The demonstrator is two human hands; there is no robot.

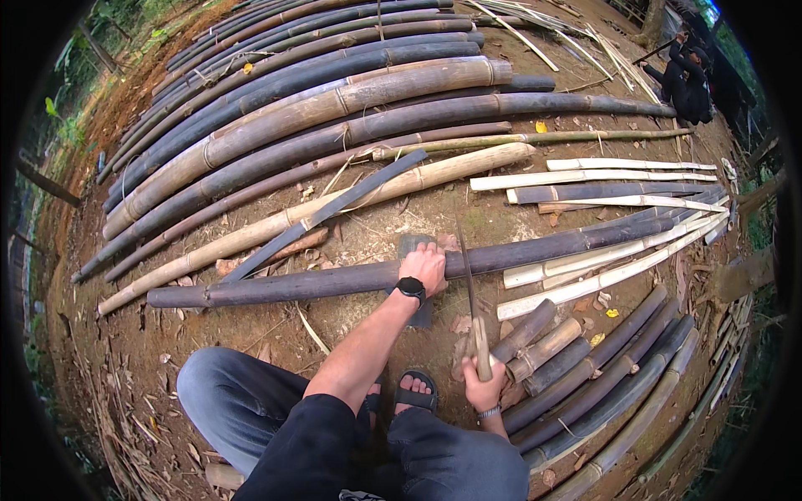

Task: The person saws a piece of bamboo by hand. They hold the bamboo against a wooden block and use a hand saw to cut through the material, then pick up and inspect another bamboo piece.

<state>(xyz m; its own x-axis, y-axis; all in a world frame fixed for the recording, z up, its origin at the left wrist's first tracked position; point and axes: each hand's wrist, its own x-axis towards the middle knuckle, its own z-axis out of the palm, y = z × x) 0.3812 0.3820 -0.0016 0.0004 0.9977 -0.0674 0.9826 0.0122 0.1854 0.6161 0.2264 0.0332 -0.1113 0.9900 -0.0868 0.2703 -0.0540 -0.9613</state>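
Bamboo pole (334,282), dark, lies on the bare ground straight ahead of the seated person, long axis running left to right across the view, just beyond the sandalled feet (415,390). Left hand (423,265) rests palm-down on top of the pole near its middle, fingers curled over the far side, pinning it. Right hand (483,391) sits nearer the body and right of the pole, closed round the pale wooden handle of a long knife (469,288) whose blade points away and crosses the pole just right of the left hand.
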